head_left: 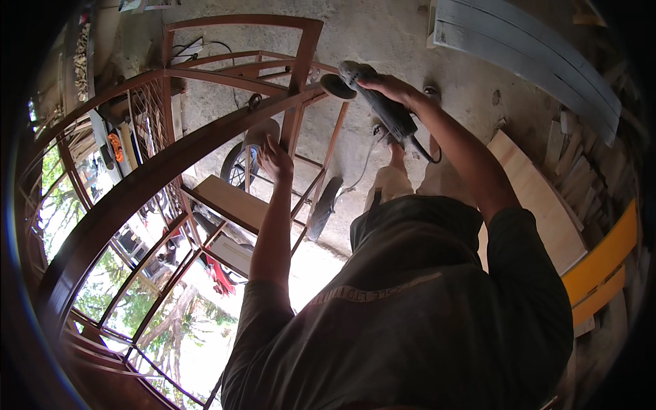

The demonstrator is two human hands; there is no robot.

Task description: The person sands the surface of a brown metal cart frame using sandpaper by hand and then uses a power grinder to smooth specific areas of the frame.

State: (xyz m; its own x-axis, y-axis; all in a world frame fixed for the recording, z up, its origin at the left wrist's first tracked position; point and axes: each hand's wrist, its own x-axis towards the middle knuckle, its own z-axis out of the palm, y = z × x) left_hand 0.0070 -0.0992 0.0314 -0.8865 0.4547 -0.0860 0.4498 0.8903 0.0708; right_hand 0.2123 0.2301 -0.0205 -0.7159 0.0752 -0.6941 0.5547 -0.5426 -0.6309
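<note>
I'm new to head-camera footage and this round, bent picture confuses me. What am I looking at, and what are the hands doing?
The camera sits on a person's head and looks down, and its fisheye lens bends straight edges. Both forearms are the person's own. The right hand grips a grey power sander, its round disc against a reddish-brown wooden frame. The left hand holds an upright bar of that frame. Below are a concrete floor, the person's feet, pale boards and a yellow plank at the right.
</note>
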